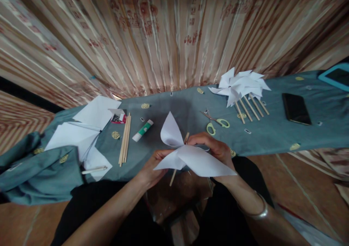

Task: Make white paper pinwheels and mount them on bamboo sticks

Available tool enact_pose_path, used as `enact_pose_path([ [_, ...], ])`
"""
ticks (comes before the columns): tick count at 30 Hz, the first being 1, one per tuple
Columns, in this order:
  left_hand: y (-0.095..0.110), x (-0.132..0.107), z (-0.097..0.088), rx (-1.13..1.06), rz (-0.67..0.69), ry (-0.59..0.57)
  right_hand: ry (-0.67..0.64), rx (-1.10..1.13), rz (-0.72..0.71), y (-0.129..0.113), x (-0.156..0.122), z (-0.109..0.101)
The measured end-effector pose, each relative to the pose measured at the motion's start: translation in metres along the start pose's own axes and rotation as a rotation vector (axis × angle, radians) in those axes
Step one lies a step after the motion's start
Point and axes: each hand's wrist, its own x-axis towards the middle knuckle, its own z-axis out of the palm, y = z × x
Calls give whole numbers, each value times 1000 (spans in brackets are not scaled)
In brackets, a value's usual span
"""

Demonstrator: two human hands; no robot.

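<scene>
**Cloth-covered table (181,102): paper pinwheel held over the near edge**

One white pinwheel (191,158), one dowel (172,177) behind it, mid near edge. Left hand (155,166) and right hand (216,148) both gripping the pinwheel; left fingertips hidden. Whether dowel and paper are joined: cannot tell. Risks, as judged: hard pressing could crease the curled blades; a slack grip could let the dowel slip past the edge.

Counts, near to far. Near-left corner: one white pen (94,170). Left of centre: loose sticks (125,140), three or four; one glue stick (143,130). Mid-surface: one pair of scissors (217,121). Left end: overlapping paper sheets (95,111), uncountable; one red box (119,119). Right end: one phone (296,108). Far edge, right: piled pinwheels (242,84), four sticks showing.
</scene>
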Motion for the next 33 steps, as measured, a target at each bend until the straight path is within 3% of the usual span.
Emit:
enact_pose_path([
  [10, 1, -4, 0, -15, -11, -3, 32, 1, -41, 1, -1, 0],
  [33, 1, -2, 0, 2, 48, 24, 47, 44, 13, 3, -4, 2],
])
